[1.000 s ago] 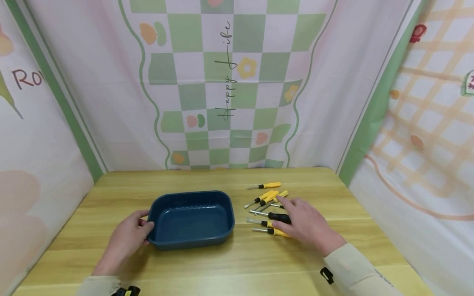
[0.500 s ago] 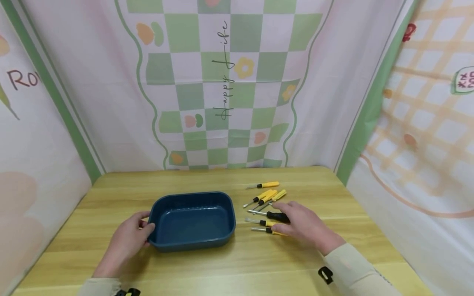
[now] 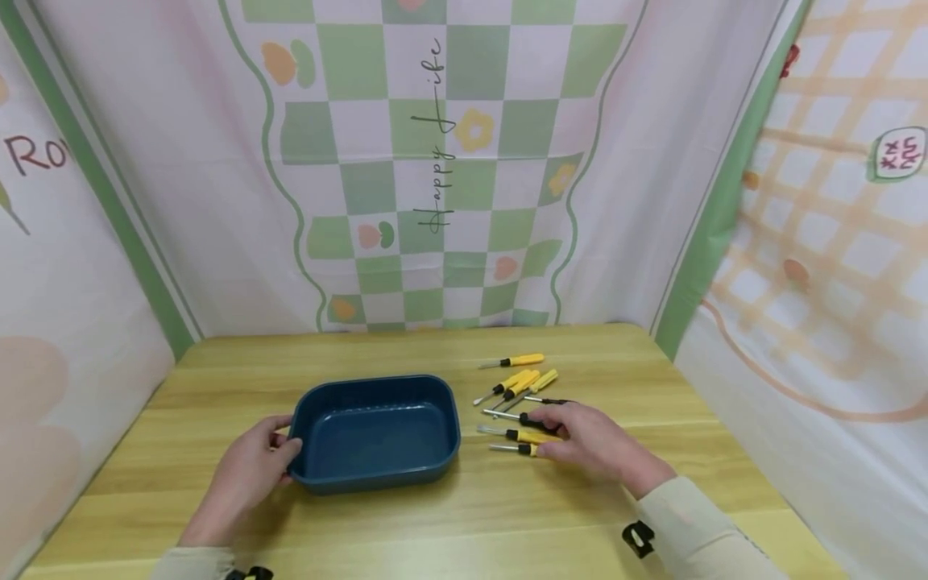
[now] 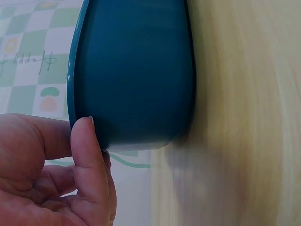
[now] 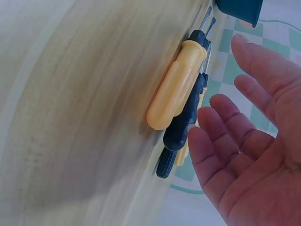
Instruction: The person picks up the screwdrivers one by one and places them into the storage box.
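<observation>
My left hand (image 3: 250, 469) pinches the left rim of a dark blue rectangular plastic bin (image 3: 373, 477), its thumb inside the wall and fingers outside, as the left wrist view (image 4: 87, 160) bears out. Over the nearer screwdrivers hovers my right hand (image 3: 596, 441), fingers loosely bent and holding nothing. Beneath it lie a black-handled screwdriver (image 3: 529, 419) and two yellow-handled ones, partly hidden by the fingers. In the right wrist view, a yellow-handled screwdriver (image 5: 174, 87) and a black handle (image 5: 178, 132) lie close to the fingertips.
Farther back lie more screwdrivers with yellow handles (image 3: 524, 388), some crossing, and a lone one (image 3: 525, 360) behind them. A thin black-handled screwdriver (image 3: 547, 400) is just beyond the right hand. Printed cloth (image 3: 464, 185) surrounds the wooden table (image 3: 406, 540).
The right hand has drawn its fingers nearer over the black-handled screwdriver, uncovering the thin black one behind. The view has shifted slightly. Left hand and bin hold their place.
</observation>
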A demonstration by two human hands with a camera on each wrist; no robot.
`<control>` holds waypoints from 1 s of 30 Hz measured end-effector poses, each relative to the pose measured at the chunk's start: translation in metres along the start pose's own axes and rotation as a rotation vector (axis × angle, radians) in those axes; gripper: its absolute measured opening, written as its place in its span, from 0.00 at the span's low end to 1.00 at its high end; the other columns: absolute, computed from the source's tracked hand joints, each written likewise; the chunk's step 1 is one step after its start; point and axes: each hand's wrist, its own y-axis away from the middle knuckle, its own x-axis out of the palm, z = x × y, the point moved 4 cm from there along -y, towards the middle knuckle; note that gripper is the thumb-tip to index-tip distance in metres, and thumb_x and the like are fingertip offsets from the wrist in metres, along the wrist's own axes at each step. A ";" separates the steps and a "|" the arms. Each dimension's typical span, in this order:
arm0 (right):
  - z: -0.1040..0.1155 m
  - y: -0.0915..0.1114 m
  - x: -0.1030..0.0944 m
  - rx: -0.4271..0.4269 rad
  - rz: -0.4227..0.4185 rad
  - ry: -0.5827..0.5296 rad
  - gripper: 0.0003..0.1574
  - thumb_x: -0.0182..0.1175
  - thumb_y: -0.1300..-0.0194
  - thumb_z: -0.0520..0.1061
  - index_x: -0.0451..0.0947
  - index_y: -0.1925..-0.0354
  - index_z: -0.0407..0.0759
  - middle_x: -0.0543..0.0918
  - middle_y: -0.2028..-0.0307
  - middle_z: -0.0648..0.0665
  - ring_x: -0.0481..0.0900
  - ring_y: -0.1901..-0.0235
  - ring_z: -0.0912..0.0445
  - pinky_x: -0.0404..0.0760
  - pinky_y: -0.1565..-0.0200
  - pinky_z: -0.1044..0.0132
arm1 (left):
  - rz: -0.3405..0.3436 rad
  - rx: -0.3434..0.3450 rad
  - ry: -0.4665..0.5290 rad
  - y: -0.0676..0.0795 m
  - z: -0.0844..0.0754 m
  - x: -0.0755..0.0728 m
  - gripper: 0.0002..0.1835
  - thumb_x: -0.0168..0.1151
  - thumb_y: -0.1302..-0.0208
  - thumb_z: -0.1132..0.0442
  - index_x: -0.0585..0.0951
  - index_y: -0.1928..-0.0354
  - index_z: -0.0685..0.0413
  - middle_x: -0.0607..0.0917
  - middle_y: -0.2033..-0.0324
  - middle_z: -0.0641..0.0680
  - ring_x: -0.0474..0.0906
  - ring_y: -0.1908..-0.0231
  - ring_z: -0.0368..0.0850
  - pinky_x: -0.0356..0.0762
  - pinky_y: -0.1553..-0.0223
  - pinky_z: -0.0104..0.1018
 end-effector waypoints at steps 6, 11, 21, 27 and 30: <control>-0.005 0.002 0.004 0.016 0.045 -0.087 0.29 0.73 0.36 0.49 0.82 0.38 0.44 0.87 0.54 0.51 0.82 0.56 0.58 0.84 0.51 0.59 | 0.001 -0.009 -0.006 0.000 0.001 0.001 0.27 0.58 0.23 0.62 0.69 0.27 0.64 0.81 0.54 0.61 0.82 0.72 0.46 0.83 0.74 0.35; -0.010 0.004 0.007 0.031 0.072 -0.128 0.27 0.71 0.35 0.47 0.82 0.39 0.45 0.85 0.56 0.53 0.79 0.57 0.59 0.82 0.54 0.66 | 0.007 -0.014 -0.009 0.000 0.000 0.001 0.27 0.57 0.23 0.62 0.69 0.27 0.65 0.81 0.55 0.61 0.82 0.72 0.46 0.83 0.74 0.35; -0.017 0.009 0.008 0.015 0.098 -0.219 0.26 0.71 0.34 0.45 0.82 0.39 0.44 0.85 0.53 0.51 0.80 0.54 0.56 0.82 0.52 0.67 | 0.000 -0.015 -0.007 0.003 -0.001 0.003 0.27 0.58 0.23 0.62 0.70 0.28 0.64 0.80 0.55 0.61 0.81 0.72 0.45 0.82 0.74 0.35; -0.020 0.009 0.008 0.004 0.115 -0.243 0.24 0.71 0.34 0.43 0.83 0.40 0.43 0.86 0.53 0.50 0.81 0.53 0.54 0.83 0.50 0.67 | -0.002 -0.021 -0.010 0.003 -0.002 0.004 0.27 0.57 0.23 0.62 0.70 0.28 0.64 0.80 0.54 0.62 0.81 0.71 0.45 0.82 0.74 0.34; -0.022 0.008 0.009 -0.004 0.123 -0.248 0.23 0.70 0.35 0.42 0.83 0.41 0.42 0.87 0.52 0.48 0.83 0.53 0.54 0.83 0.49 0.67 | 0.001 -0.024 -0.013 0.004 -0.002 0.004 0.27 0.58 0.23 0.62 0.70 0.27 0.63 0.80 0.54 0.61 0.81 0.71 0.45 0.82 0.74 0.34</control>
